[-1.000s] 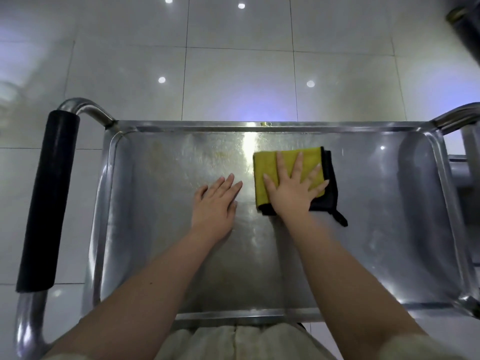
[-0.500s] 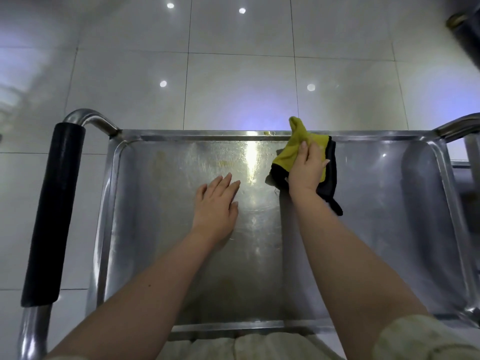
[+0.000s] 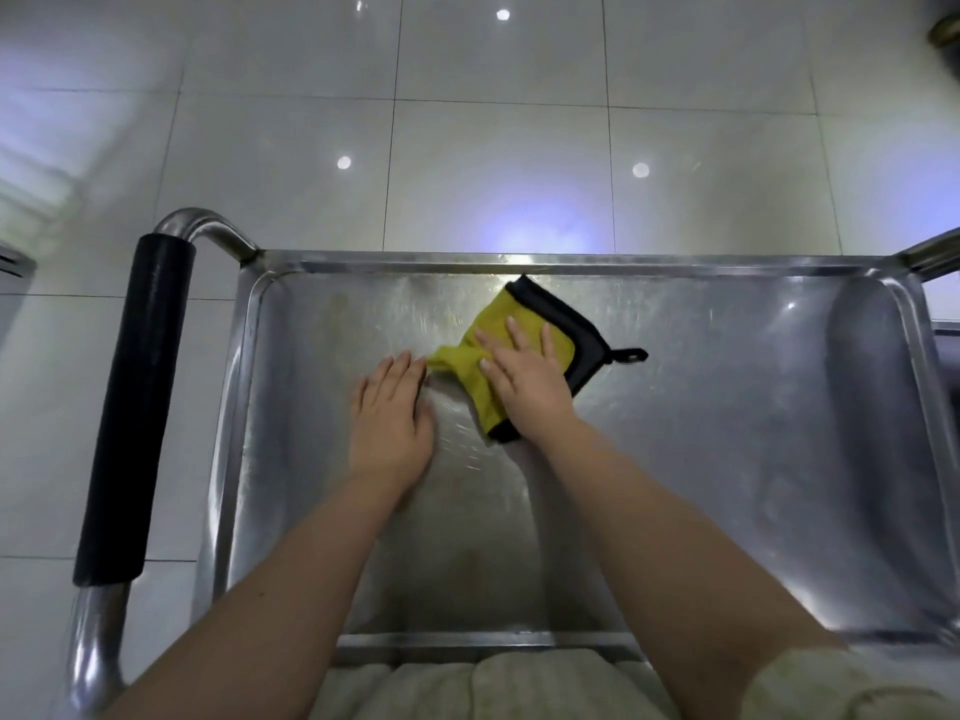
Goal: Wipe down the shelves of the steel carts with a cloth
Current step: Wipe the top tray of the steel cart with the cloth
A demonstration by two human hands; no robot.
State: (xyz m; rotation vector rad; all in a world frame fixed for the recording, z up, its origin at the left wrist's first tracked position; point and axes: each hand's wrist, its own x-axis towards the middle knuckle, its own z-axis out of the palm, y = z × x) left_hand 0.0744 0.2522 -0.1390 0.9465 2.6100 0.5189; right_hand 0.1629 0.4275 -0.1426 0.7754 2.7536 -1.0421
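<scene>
A yellow cloth [image 3: 496, 324] with a black edge and a black hanging loop lies rumpled on the top shelf of the steel cart [image 3: 701, 433], near its far rim. My right hand [image 3: 522, 374] lies flat on the cloth with straight fingers, pressing it onto the steel. My left hand [image 3: 392, 418] rests flat on the bare shelf just left of the cloth, its fingertips almost touching a twisted yellow corner. The shelf surface shows smears and streaks around both hands.
The cart's push handle with a black grip [image 3: 137, 402] runs along the left side. A steel post [image 3: 930, 252] rises at the far right corner. Glossy white floor tiles [image 3: 493, 148] lie beyond the cart. Raised rims border the shelf all round.
My right hand lifted the cloth toward the far rim, then brought it back down turned and rumpled, closer to my left hand. My left hand stayed flat in almost the same spot.
</scene>
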